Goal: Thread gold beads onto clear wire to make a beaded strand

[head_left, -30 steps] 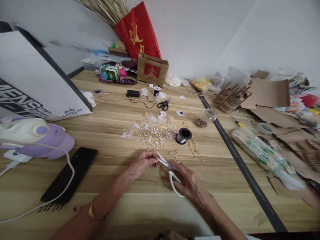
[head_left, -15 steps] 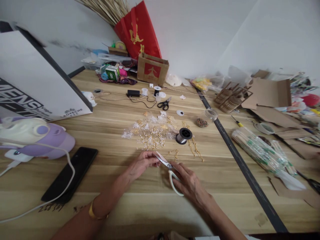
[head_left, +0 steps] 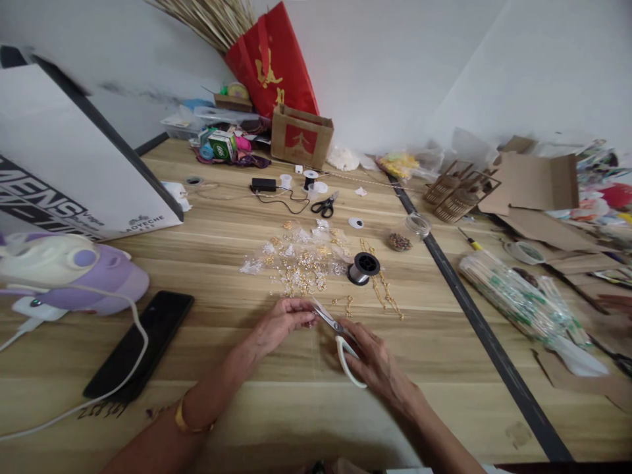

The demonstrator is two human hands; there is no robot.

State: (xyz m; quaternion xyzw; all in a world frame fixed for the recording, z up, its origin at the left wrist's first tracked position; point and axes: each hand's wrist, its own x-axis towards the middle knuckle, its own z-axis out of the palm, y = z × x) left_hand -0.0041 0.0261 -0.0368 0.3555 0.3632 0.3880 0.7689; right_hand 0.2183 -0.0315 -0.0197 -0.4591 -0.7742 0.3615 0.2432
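Note:
My right hand (head_left: 378, 362) grips white-handled scissors (head_left: 340, 336), their blades pointing up and left at my left fingertips. With thumb and fingers pinched together, my left hand (head_left: 284, 322) holds something tiny that I cannot make out, close to the scissor tips. A short gold chain (head_left: 349, 304) lies just beyond the blades. Farther back, a spool of silver wire (head_left: 364, 268) stands beside longer gold chains (head_left: 390, 301). Small gold and clear beads (head_left: 301, 276) are spread out with little plastic bags (head_left: 254, 262) beyond my left hand.
A phone (head_left: 143, 345) and a purple-and-cream device (head_left: 99, 270) with a white cable are at left. Black scissors (head_left: 324, 207) and a jar of beads (head_left: 399, 241) lie farther back. Packaged sticks (head_left: 513, 299) and cardboard (head_left: 533, 181) crowd the right. A blurred, finger-like shape (head_left: 617, 303) shows at the right edge.
The scissors have shifted slightly right, with their tips a little farther from my left fingers. My left hand is nearly still. The finger-like shape has come into view at the right edge.

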